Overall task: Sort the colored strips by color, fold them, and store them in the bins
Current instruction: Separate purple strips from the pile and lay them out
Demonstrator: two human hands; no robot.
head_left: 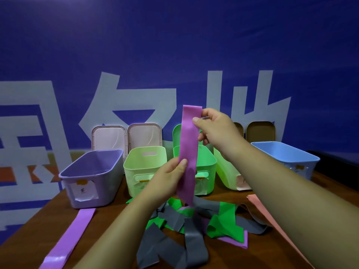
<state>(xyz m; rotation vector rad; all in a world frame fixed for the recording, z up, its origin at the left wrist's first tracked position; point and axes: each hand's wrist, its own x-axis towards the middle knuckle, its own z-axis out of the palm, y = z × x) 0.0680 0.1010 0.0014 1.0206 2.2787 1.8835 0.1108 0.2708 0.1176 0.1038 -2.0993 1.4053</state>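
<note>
Both arms are up over the table, reaching in from the bottom of the frame. The right hand (213,131) sits high, just right of centre, wrist bent, thumb and forefinger pinching the top end of the purple strip (187,144), its other fingers curled beneath. The left hand (171,175) is lower, at centre, with its thumb pressed on the strip's face and fingers wrapped behind, gripping it about halfway down. Between the two the strip hangs nearly upright, its tail dangling just above the pile of strips (186,226), a tangle of grey, green and purple at lower centre on the brown table (108,220).

One more purple strip, the flat strip (71,235), lies stretched out at lower left, and a pink strip (256,202) runs along the right, partly behind the right forearm.

Across the middle stands the row of bins: the purple bin (91,171), the pale green bin (144,166), the bright green bin (206,164) directly behind the held strip, a tilted pale green bin (227,171) half hidden by the arm, and the blue bin (287,154). Lids lean upright behind them.

Now the writing: the purple bin carries a white label (83,191) with an orange sticker above it; its small dark mark is too small to read. The blue banner (174,45) behind shows huge white Chinese characters, cropped, and I cannot read them surely.
</note>
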